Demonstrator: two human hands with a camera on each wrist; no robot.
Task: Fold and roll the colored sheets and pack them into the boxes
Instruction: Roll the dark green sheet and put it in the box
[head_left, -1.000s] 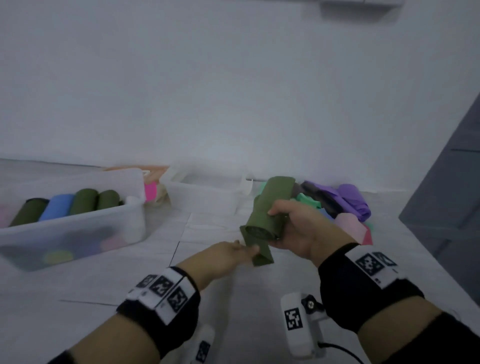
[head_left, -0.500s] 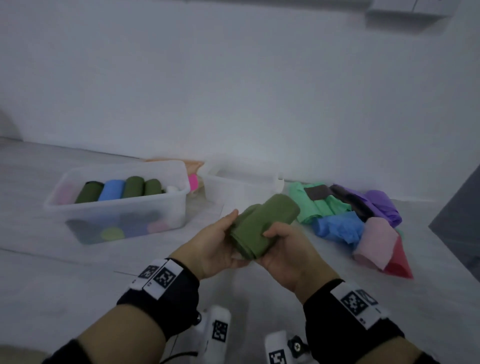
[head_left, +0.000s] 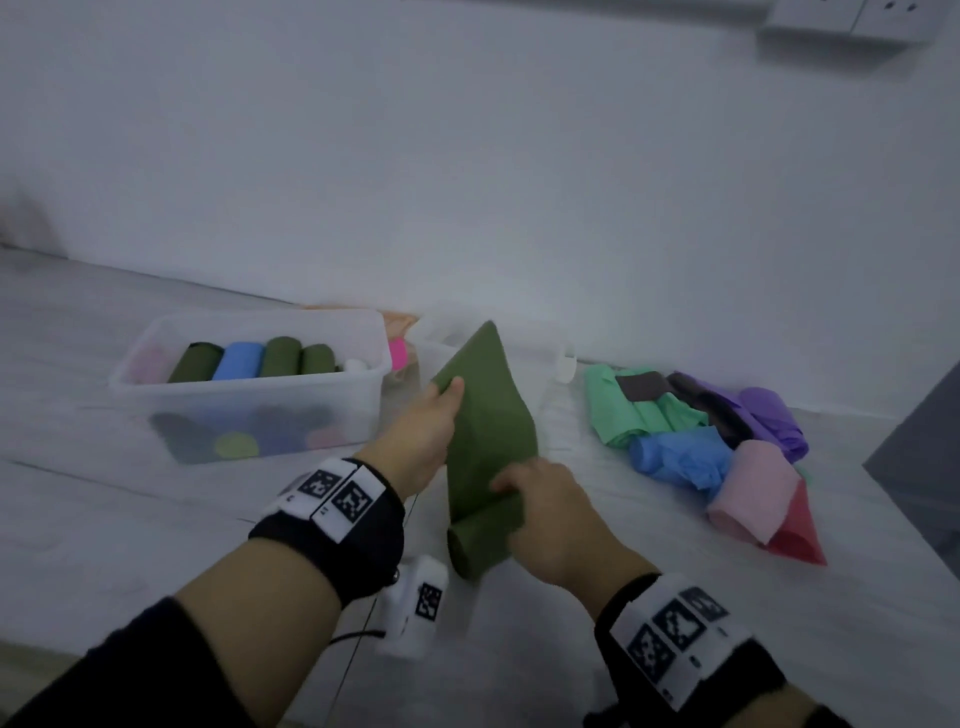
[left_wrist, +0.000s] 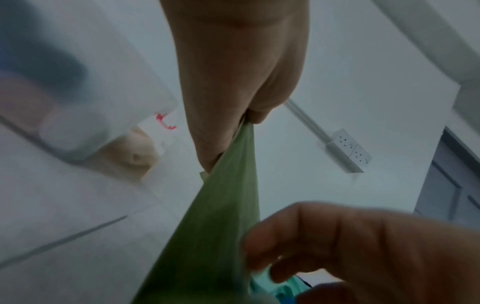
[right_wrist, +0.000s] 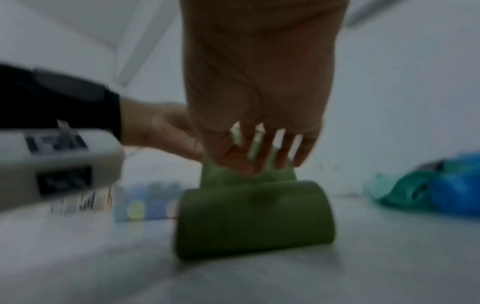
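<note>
Sheet (head_left: 485, 431) stretches from your left hand (head_left: 423, 431), pinching its far edge, back to your right hand (head_left: 550, 512), fingers spread flat over the rolled end on the desk (head_left: 623, 623); roll away from yourself.

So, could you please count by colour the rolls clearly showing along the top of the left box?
Green rolls: 3
Blue roll: 1
Total: 4, in the clear box; a pale thing beside them is too blurred to tell.
</note>
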